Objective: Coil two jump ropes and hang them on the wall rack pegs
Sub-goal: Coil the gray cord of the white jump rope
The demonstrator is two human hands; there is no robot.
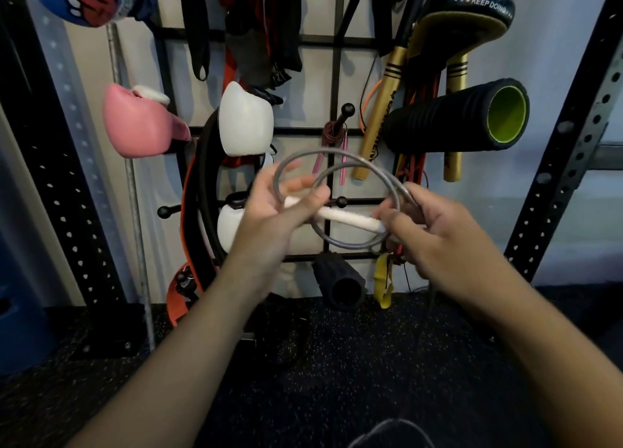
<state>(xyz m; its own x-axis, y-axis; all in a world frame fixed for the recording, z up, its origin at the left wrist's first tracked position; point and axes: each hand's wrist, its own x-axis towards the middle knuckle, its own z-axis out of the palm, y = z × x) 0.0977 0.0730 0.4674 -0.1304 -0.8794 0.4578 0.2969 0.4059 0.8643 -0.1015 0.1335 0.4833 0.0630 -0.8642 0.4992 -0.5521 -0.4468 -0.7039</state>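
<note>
Left hand (279,208) and right hand (435,242) grip coiled jump rope (347,220)

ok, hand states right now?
Left hand: holding the white handle.
Right hand: pinching the grey rope coil.

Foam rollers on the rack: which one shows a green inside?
The large black foam roller at upper right, its open end lined bright green. The small foam roller near the floor is dark inside.
</note>
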